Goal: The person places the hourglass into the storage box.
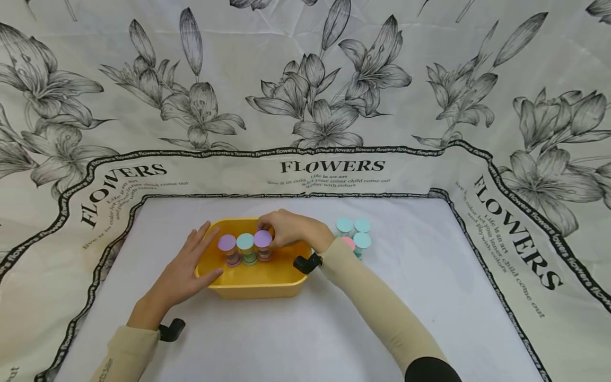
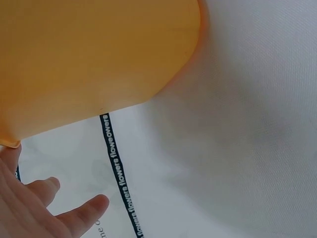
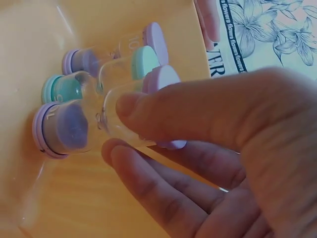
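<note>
Three sand timers stand in a row inside a yellow basin (image 1: pixel 258 292): a purple-capped one (image 1: pixel 227 244) on the left, a teal-capped one (image 1: pixel 245 242) in the middle and another purple-capped sand timer (image 1: pixel 262 239) on the right. My right hand (image 1: pixel 286 229) pinches the right one between thumb and fingers; in the right wrist view its clear glass and purple sand show beside the thumb (image 3: pixel 163 106). At the basin's left end my left hand (image 1: pixel 183 270) touches the rim, fingers spread and fairly straight.
Right of the basin, partly behind my right forearm, stand several teal-capped sand timers (image 1: pixel 361 225) and a pink-capped one (image 1: pixel 348 243). A white cloth with a flower print (image 1: pixel 331 167) covers the table and the backdrop.
</note>
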A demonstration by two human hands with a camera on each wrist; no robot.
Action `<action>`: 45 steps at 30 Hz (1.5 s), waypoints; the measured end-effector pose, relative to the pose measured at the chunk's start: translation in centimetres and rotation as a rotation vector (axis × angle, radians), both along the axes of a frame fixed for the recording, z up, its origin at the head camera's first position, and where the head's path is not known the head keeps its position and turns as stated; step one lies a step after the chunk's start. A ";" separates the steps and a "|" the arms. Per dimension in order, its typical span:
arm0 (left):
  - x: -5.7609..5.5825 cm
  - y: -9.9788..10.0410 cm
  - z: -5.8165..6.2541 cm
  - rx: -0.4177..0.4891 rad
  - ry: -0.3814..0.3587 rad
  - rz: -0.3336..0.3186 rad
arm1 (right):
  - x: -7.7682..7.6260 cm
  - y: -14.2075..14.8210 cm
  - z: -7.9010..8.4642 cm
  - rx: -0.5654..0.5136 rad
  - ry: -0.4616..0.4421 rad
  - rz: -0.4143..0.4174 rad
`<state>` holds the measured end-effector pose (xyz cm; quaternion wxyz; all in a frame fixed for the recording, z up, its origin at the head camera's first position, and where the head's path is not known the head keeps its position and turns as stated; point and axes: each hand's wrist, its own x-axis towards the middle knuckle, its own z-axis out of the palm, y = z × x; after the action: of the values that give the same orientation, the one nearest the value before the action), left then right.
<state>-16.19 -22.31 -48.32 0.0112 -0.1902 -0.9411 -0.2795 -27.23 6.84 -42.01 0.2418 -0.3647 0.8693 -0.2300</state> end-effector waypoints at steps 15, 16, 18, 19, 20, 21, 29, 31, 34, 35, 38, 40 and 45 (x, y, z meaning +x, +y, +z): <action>0.0 -0.1 0.1 -0.003 0.000 -0.005 | -0.2 -0.7 -0.3 0.074 0.012 0.041; 0.0 -0.1 0.1 -0.005 0.000 -0.004 | -0.2 -0.6 -0.3 0.082 0.009 0.039; 0.0 -0.1 0.2 -0.006 0.001 -0.005 | -0.2 -0.6 -0.2 0.101 0.004 0.030; 0.0 -0.1 0.2 -0.007 0.002 -0.005 | -0.2 -0.5 -0.2 0.112 0.006 0.028; 0.0 -0.1 0.2 -0.008 0.002 -0.004 | -0.2 -0.5 -0.1 0.120 0.008 0.027; 0.0 -0.1 0.2 -0.009 0.002 -0.003 | -0.1 -0.5 -0.1 0.129 0.011 0.025; 0.0 0.0 0.1 -0.008 -0.006 0.003 | -0.1 -0.6 -0.2 0.096 0.001 0.024; 0.0 0.0 0.1 -0.008 -0.006 0.002 | -0.1 -0.4 -0.2 0.083 -0.007 0.021; 0.0 0.1 0.1 -0.008 -0.004 0.001 | 0.0 0.1 0.0 0.050 -0.026 0.011; 0.0 0.1 0.0 -0.007 -0.001 0.001 | 0.0 0.3 0.1 0.031 -0.033 0.008; 0.1 0.1 0.1 -0.005 0.003 0.001 | 0.0 1.3 0.6 -0.049 -0.071 -0.009; 0.1 0.1 0.1 -0.003 0.007 0.001 | 0.0 2.2 1.0 -0.111 -0.095 -0.021; 0.0 0.1 0.1 -0.001 0.008 0.000 | 0.3 5.2 2.3 -0.228 -0.104 -0.071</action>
<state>-16.19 -22.17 -48.26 0.0149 -0.1913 -0.9411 -0.2784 -26.97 12.04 -39.66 0.2351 -0.3464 0.8362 -0.3542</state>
